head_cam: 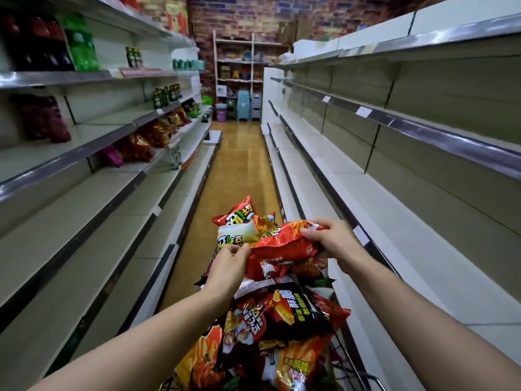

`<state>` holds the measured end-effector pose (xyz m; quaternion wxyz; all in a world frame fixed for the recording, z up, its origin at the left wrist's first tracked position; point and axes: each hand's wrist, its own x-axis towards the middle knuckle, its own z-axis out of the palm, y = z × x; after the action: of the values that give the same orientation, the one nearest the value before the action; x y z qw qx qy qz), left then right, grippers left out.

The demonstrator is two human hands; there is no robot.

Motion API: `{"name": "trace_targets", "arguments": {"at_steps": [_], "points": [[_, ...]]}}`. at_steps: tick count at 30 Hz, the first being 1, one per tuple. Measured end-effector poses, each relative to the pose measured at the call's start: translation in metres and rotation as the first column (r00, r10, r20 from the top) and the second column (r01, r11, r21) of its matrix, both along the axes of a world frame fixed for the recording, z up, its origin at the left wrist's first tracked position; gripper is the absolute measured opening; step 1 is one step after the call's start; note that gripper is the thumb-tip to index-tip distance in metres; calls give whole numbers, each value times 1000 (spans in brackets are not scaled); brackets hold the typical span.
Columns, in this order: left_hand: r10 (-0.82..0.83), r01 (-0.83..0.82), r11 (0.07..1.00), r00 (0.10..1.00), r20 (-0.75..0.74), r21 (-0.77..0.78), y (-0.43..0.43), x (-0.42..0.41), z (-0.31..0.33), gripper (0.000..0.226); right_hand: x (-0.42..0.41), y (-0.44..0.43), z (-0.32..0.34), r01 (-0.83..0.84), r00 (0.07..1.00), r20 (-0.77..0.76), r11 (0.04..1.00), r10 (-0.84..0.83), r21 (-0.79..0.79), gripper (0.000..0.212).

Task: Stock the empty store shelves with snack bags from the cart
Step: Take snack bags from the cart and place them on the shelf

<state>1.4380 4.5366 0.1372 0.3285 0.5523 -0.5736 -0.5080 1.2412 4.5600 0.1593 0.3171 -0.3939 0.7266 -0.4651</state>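
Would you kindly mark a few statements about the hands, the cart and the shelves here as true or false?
1. The right hand grips a red snack bag. True.
2. The right-hand shelves hold bottles. False: they are bare.
3. The left hand rests on a shelf. False: it pinches the red snack bag's left end.
4. Some snack bags stand on the left-hand shelves. True.
5. The cart is empty. False: bags are heaped in it.
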Motion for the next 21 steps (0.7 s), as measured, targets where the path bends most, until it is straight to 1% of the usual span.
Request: {"name": "trace_targets", "arguments": {"at_steps": [2, 4, 5, 6, 7, 8, 9, 11, 13, 15, 18, 19, 21], "points": [[-3, 4, 1000, 999, -36, 23, 1, -3, 8, 29, -6, 9, 14, -20, 999, 45, 997, 23, -71, 32], [-74, 73, 995, 997, -24, -64, 4, -8, 17, 25, -10, 19, 28, -24, 994, 106, 989, 40, -148, 30], [-131, 128, 985, 991, -14, -119, 6, -10, 22, 35, -12, 22, 35, -18, 991, 127, 984, 41, -177, 29], [-184, 185, 970, 983, 16, -158, 8, -12, 26, 53, -14, 26, 43, -10, 989, 142, 979, 40, -203, 29], [-226, 234, 955, 972, 64, -184, 10, -15, 29, 70, -16, 28, 50, 1, 987, 156, 974, 35, -225, 28], [-254, 273, 941, 960, 116, -199, 11, -17, 32, 83, -18, 30, 56, 12, 986, 164, 970, 28, -241, 26], [-273, 298, 931, 952, 137, -212, 12, -19, 35, 93, -20, 32, 62, 25, 985, 170, 968, 19, -251, 23], [-311, 322, 922, 947, 84, -217, 11, -21, 38, 105, -25, 35, 73, 43, 987, 162, 966, -1, -256, 25], [-346, 342, 915, 938, 19, -216, 9, -24, 38, 112, -30, 37, 79, 51, 990, 140, 964, -15, -260, 32], [-369, 359, 907, 929, -8, -219, 8, -25, 38, 107, -36, 37, 84, 60, 991, 132, 965, -27, -256, 37], [-418, 400, 898, 906, -66, -185, 8, -25, 40, 73, -41, 36, 86, 51, 990, 138, 969, -18, -243, 40], [-436, 419, 892, 896, -79, -172, 9, -25, 39, 68, -42, 36, 87, 51, 990, 142, 969, -17, -243, 41], [-441, 425, 892, 893, -90, -156, 9, -24, 38, 64, -41, 35, 87, 44, 991, 133, 970, -12, -238, 45]]}}
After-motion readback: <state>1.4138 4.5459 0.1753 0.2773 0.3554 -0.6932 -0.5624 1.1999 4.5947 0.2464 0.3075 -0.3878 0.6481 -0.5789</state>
